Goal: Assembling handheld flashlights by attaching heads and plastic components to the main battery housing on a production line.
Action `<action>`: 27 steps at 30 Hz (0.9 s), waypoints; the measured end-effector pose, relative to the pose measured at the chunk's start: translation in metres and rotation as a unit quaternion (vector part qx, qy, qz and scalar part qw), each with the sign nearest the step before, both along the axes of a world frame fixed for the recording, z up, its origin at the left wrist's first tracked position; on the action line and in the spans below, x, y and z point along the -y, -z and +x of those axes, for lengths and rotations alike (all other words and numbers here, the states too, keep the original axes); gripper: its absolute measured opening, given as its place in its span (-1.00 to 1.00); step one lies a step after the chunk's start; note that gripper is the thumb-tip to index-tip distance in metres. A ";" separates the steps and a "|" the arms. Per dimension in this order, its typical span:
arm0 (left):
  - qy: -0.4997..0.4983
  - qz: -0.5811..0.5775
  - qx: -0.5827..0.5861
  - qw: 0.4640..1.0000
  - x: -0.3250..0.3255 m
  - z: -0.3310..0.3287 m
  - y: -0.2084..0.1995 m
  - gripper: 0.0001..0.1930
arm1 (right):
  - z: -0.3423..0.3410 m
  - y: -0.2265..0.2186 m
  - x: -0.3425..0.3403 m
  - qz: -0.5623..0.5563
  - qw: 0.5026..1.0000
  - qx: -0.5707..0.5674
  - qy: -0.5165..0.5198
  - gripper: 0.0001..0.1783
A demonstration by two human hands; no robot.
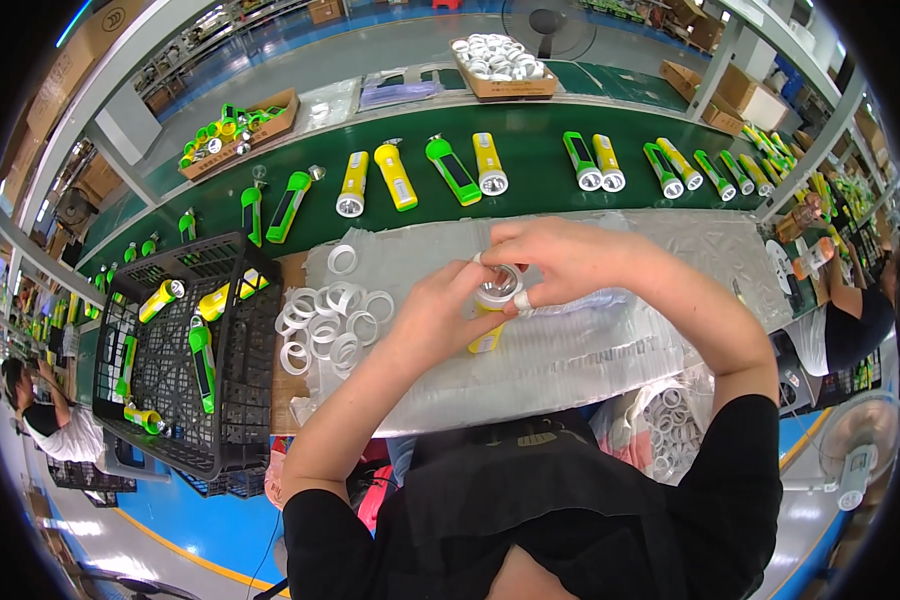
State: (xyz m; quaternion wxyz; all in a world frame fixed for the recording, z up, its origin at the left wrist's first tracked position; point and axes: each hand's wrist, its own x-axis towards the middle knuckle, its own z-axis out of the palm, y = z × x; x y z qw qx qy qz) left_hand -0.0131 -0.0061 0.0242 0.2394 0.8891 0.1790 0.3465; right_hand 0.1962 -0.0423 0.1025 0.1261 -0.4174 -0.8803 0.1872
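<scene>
A yellow flashlight (pixel 486 341) stands tilted between my hands, its clear lens and white rim up toward me. My left hand (pixel 448 303) is closed around the flashlight's head from the left. From the right, my right hand (pixel 560 262) grips the rim with thumb and fingers; white coverings show on the thumb and a fingertip. Whether the rim is a separate ring being pressed on, I cannot tell. Left of my hands lies a loose pile of white plastic rings (pixel 322 328) on the grey, plastic-covered work surface (pixel 580 365).
Yellow and green flashlights (pixel 455 172) lie along the green conveyor (pixel 540 135) beyond. A black crate (pixel 245 355) with several flashlights stands at left. Two cardboard boxes, one of white rings (pixel 515 88) and one of green-yellow parts (pixel 280 128), sit farther back. A bag of rings (pixel 625 440) hangs near my lap.
</scene>
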 end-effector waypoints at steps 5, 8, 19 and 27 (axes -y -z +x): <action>0.000 0.012 0.025 1.000 -0.002 0.000 0.007 -0.58 | -0.009 -0.003 -0.012 -0.071 0.995 0.066 0.013 -0.59; -0.008 0.021 0.014 1.000 -0.005 0.005 0.011 -0.57 | -0.018 0.003 -0.004 -0.068 0.980 0.071 0.175 -0.48; 0.022 0.003 0.090 0.996 -0.018 -0.001 0.025 -0.50 | -0.018 0.033 0.001 0.061 0.988 -0.043 0.135 -0.51; 0.241 -0.423 -0.173 0.856 0.002 -0.018 0.010 -0.16 | -0.011 0.025 0.055 0.143 0.960 -0.233 0.065 -0.51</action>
